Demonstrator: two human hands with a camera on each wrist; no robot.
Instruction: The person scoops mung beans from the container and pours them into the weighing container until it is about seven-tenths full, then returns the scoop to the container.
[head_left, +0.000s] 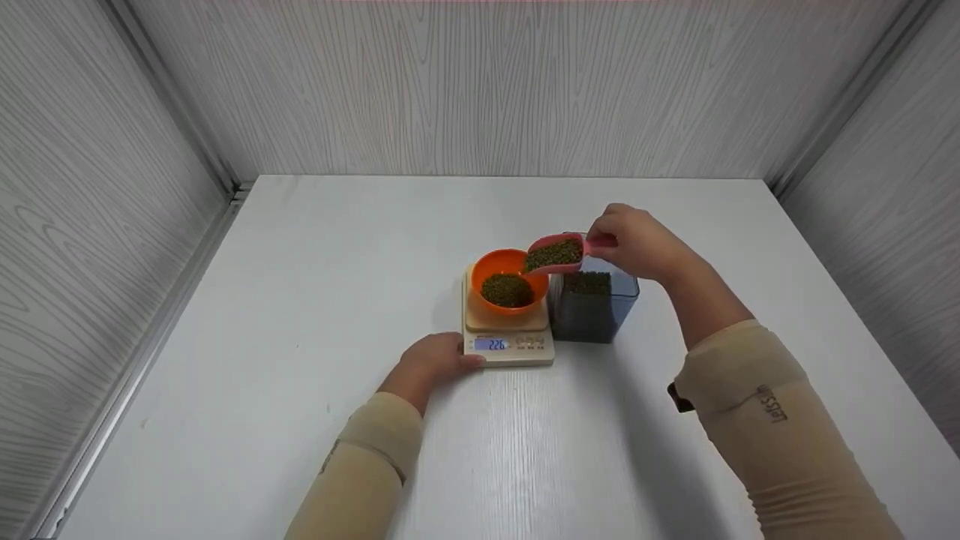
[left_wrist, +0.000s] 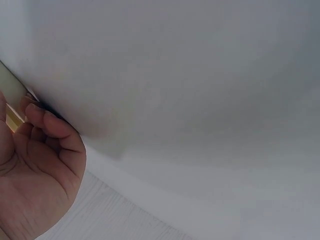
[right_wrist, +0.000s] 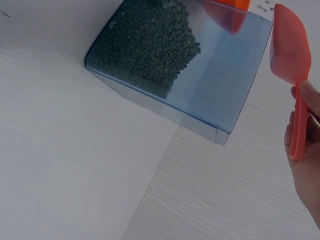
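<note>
My right hand (head_left: 630, 236) pinches the handle of a pink scoop (right_wrist: 291, 45), which is heaped with small green mung beans (head_left: 556, 253). The scoop's tip overlaps the right rim of an orange bowl (head_left: 491, 262) in the head view. A mound of the same beans (head_left: 508, 291) lies in the bowl, which stands on a kitchen scale (head_left: 534, 360). Its lit display (head_left: 491, 344) reads about 226. At the scale's front left corner, my left hand (head_left: 435, 356) grips the edge, thumb along the front. The left wrist view catches only curled fingers and a sliver of the scale.
Right beside the scale stands a clear bluish container (head_left: 589, 322), partly filled with beans, its top open below my right hand. White tabletop (head_left: 337, 262) spreads around them. Wood-grained panels (head_left: 480, 90) enclose the table at the back and both sides.
</note>
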